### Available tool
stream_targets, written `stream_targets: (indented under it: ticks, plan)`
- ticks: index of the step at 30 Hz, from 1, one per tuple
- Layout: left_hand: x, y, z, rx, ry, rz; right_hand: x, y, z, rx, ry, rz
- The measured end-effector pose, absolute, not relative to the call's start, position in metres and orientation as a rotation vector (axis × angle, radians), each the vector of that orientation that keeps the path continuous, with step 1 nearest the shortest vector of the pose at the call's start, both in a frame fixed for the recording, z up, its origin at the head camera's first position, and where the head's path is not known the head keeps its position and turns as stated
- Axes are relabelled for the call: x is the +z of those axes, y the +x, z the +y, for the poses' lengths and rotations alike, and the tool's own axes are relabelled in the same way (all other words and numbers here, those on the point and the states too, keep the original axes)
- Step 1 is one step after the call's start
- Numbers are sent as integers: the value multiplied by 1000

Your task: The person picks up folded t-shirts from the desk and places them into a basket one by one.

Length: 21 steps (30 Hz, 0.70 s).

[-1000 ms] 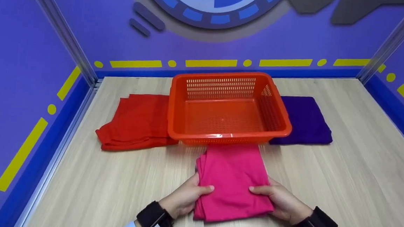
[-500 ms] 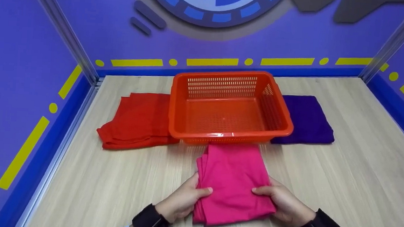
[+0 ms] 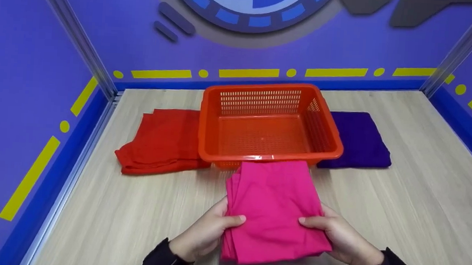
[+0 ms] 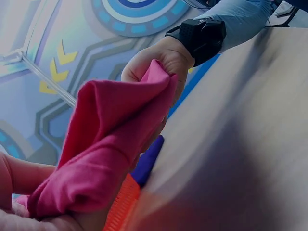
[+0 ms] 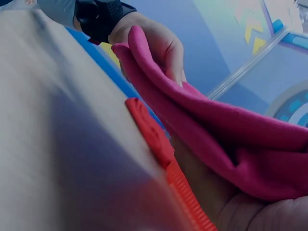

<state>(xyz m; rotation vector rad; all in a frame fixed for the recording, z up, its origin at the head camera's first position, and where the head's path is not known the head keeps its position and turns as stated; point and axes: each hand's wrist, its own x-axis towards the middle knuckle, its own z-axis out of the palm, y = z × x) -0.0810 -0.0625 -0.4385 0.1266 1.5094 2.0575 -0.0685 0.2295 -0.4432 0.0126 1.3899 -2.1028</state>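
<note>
A folded pink cloth (image 3: 274, 212) is held up between both hands in front of the basket, its far edge right at the basket's front rim. My left hand (image 3: 207, 229) grips its left side, thumb on top and fingers hidden underneath. On the opposite side my right hand (image 3: 346, 237) holds it the same way. Both wrist views show the pink cloth (image 4: 96, 149) raised above the table, its layers sagging a little apart. The orange plastic basket (image 3: 259, 156) has slotted walls and nothing inside.
Left of the basket lies a folded red cloth (image 3: 163, 142), partly behind its side. A folded dark purple cloth (image 3: 360, 140) lies to the right. Blue-purple panels (image 3: 240, 57) with yellow marks wall in the wooden table (image 3: 153, 209) at the back and sides.
Both hands have lifted the pink cloth, which looks larger and now overlaps the basket's front wall. The basket and the other two cloths stay where they were.
</note>
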Motion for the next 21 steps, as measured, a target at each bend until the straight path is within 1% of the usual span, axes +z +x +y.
stream_targets:
  ticks: [21]
  plan:
    - [-407,-75,-70,2067,253,1461,-406,-62,233,-2119,-119,1316]
